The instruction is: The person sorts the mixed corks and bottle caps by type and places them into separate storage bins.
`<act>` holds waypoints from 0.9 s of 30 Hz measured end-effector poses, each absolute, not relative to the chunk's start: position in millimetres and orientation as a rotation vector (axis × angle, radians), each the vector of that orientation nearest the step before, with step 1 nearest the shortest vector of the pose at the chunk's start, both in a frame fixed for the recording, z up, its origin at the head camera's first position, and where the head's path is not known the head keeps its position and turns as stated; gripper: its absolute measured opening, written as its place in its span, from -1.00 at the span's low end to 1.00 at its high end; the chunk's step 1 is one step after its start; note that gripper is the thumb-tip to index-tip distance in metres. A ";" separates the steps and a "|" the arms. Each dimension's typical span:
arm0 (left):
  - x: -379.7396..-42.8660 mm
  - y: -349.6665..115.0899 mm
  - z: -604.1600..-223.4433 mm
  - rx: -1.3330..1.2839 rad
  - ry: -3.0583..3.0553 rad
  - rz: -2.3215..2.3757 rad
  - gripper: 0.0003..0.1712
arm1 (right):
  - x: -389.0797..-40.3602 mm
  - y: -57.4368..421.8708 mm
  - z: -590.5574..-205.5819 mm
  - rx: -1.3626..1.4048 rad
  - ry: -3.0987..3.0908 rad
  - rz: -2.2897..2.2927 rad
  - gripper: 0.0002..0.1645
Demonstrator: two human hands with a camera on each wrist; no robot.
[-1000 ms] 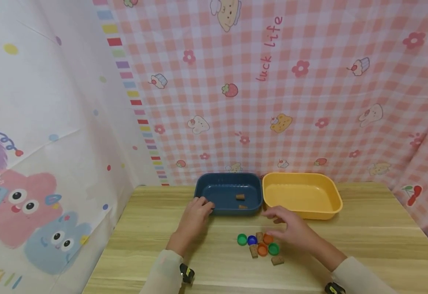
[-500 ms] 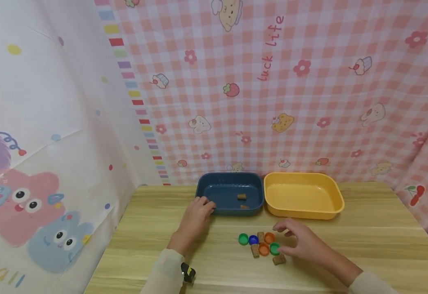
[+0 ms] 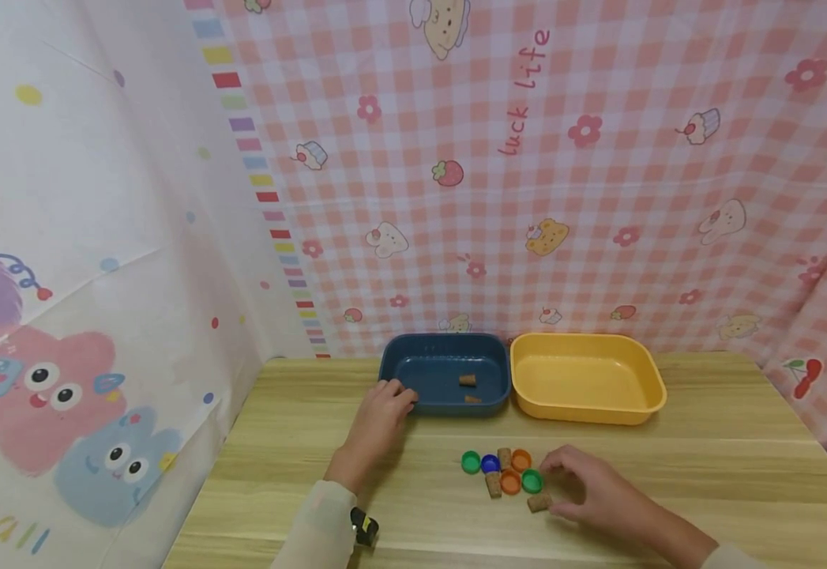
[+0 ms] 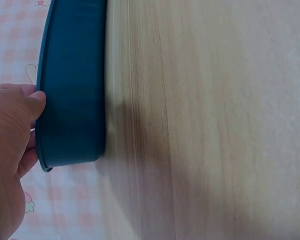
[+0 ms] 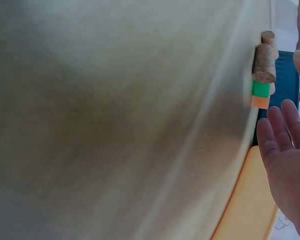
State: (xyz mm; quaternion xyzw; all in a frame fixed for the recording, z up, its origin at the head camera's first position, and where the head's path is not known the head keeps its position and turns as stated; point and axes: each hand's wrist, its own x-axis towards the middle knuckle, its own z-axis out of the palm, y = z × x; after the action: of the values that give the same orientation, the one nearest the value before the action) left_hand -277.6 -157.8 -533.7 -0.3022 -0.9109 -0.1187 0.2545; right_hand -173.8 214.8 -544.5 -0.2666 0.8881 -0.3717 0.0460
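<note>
My left hand (image 3: 374, 431) grips the near left rim of the dark blue tray (image 3: 423, 383); the left wrist view shows the thumb (image 4: 37, 102) on the tray's outer wall and fingers behind the rim. Two corks (image 3: 468, 380) lie inside that tray. Over the table, my right hand (image 3: 601, 494) holds nothing, its thumb and fingers spread apart on either side of the space beside a lying cork (image 3: 539, 503) and a green bottle cap (image 3: 531, 480). In the right wrist view its fingers (image 5: 277, 127) are extended, with a cork (image 5: 264, 62) beyond them.
Several caps in green, blue (image 3: 490, 464) and orange (image 3: 510, 482) are clustered with two more corks (image 3: 494, 485) in mid-table. A yellow tray (image 3: 584, 383) stands right of the blue one. A checked pink cloth (image 3: 562, 182) hangs behind the wooden table (image 3: 285, 442).
My right hand has moved from near the yellow tray's front corner toward me and to the right, to beside the nearest cork. My left hand has stayed on the blue tray's rim.
</note>
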 end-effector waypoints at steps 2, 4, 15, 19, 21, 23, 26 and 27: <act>-277.4 -157.5 -533.1 -0.821 -2.483 -0.321 -0.91 | -171.8 216.4 -547.4 -0.823 2.710 -1.112 -0.53; -277.3 -157.3 -532.9 -0.821 -2.492 -0.319 -0.91 | -170.2 217.6 -549.7 -0.844 2.711 -1.088 -0.56; -277.3 -157.1 -531.4 -0.819 -2.516 -0.309 -0.91 | -168.5 216.9 -555.1 -0.969 2.761 -1.008 -0.66; -277.0 -156.9 -531.5 -0.819 -2.497 -0.317 -0.91 | -168.2 216.6 -554.5 -0.940 2.763 -0.950 -0.69; -277.0 -157.0 -532.1 -0.817 -2.491 -0.314 -0.92 | -167.8 216.2 -555.4 -0.937 2.783 -0.921 -0.69; -277.1 -157.0 -532.3 -0.814 -2.494 -0.315 -0.91 | -167.2 215.5 -556.8 -0.933 2.812 -0.891 -0.69; -276.9 -157.0 -532.2 -0.812 -2.506 -0.323 -0.91 | -166.4 213.6 -558.1 -0.924 2.853 -0.857 -0.70; -276.9 -157.1 -532.0 -0.813 -2.511 -0.329 -0.90 | -166.2 212.8 -558.3 -0.921 2.863 -0.851 -0.70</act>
State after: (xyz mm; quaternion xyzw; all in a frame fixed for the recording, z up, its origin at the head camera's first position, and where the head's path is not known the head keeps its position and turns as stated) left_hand -276.9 -157.1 -532.0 -0.2969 -0.9168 -0.1200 0.2387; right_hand -166.2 212.8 -558.3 -0.2945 0.9160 -0.2721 0.0079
